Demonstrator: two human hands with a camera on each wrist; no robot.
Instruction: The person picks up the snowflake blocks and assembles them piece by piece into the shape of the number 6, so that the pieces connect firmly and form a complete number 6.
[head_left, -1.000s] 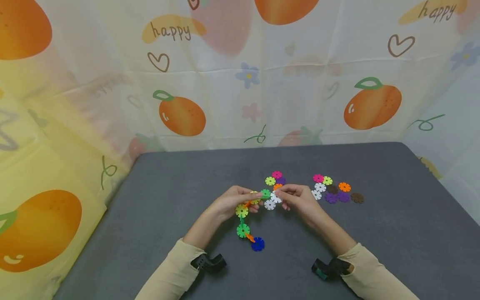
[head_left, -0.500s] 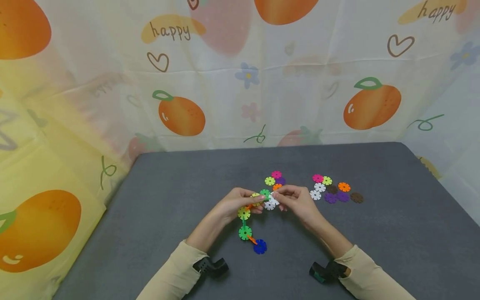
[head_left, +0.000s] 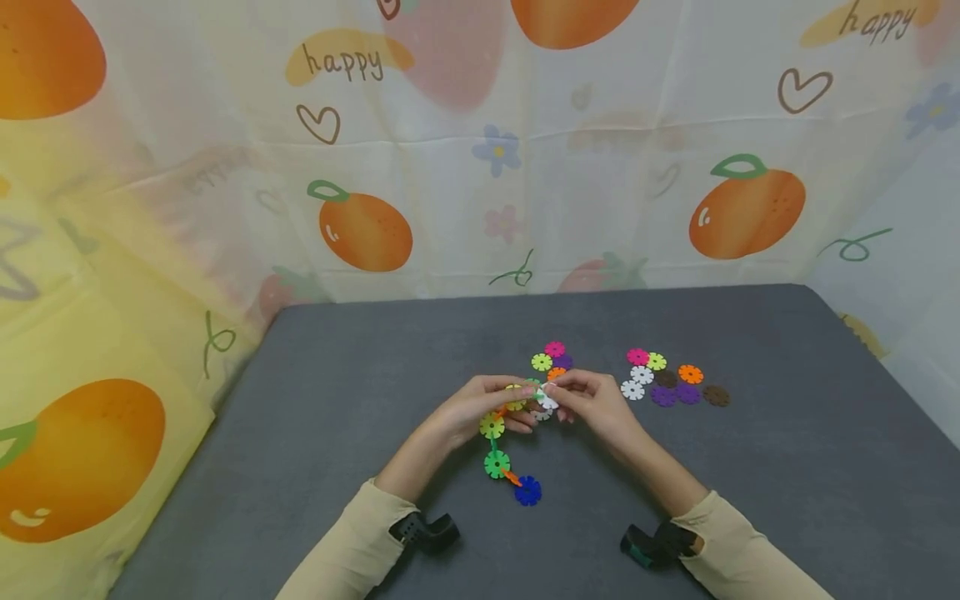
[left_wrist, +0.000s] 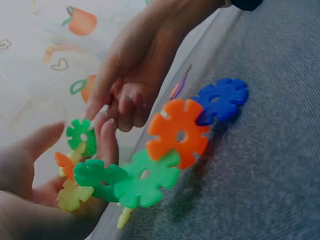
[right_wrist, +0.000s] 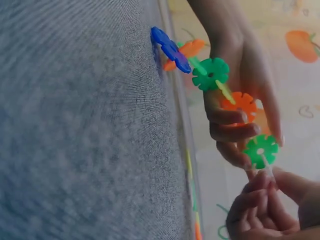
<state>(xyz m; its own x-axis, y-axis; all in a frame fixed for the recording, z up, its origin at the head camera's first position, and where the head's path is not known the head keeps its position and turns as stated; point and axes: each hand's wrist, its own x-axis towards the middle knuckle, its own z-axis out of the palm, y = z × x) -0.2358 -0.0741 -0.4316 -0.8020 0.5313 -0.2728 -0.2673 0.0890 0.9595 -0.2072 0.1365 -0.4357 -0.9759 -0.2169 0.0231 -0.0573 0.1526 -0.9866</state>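
Note:
My left hand (head_left: 476,406) holds a chain of slotted plastic snowflake discs between thumb and fingers. The chain hangs from that hand: yellow, green and orange discs, with a blue disc (head_left: 528,491) at its lower end. In the right wrist view, the chain's upper end is a green disc (right_wrist: 261,151), upright by the left fingertips. My right hand (head_left: 600,402) pinches a white disc (head_left: 547,397) between thumb and fingers. Seen edge-on in that wrist view, the white disc meets the green one's rim at an angle; the right fingers hide much of it.
Behind the hands lie loose discs, among them a pink one (head_left: 555,348) and a lime one (head_left: 542,362). Farther right is a second group with white, purple (head_left: 663,396), orange (head_left: 691,374) and brown discs (head_left: 716,396). A printed curtain (head_left: 450,208) stands behind the grey table (head_left: 337,358).
My hands have drawn slightly closer together, and the white disc now sits against the green disc's edge. The hanging chain has shifted a little to the right.

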